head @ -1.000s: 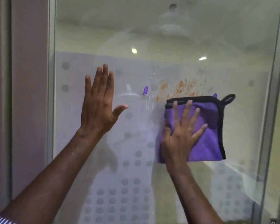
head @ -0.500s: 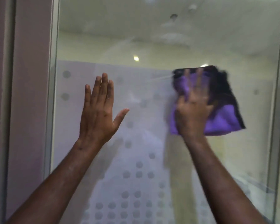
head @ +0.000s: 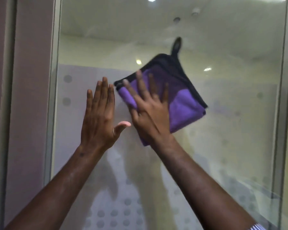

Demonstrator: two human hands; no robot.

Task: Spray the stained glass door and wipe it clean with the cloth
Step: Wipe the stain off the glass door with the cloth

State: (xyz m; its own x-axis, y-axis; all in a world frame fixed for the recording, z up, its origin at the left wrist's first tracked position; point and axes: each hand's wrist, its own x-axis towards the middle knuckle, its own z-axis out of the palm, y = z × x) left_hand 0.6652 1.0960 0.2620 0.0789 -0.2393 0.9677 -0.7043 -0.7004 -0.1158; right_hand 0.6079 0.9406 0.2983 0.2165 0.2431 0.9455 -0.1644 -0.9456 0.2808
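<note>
Wiping step in hand, judged from the pose. Nearest: two bare forearms reaching up to the door. Left hand (head: 99,117) lies flat on the glass door (head: 223,113), fingers straight and together, thumb out, holding nothing. Right hand (head: 149,112) sits just beside it, fingers spread and straight, pressing the purple cloth (head: 183,103) against the pane; nothing is curled round it. Cloth is folded, black-edged, tilted, with its hanging loop (head: 176,45) above the right fingertips. No stain shows around the fingers; blur and reflections hide any faint residue.

Risks, as judgement:
- Cloth is only pressed, not gripped, so a fast stroke could slide it out from under the palm.
- Left palm may leave prints on the glass.
- Streaks possible beyond the cloth's reach.

Behind the pane: dotted frosting (head: 113,213) and ceiling light reflections.
</note>
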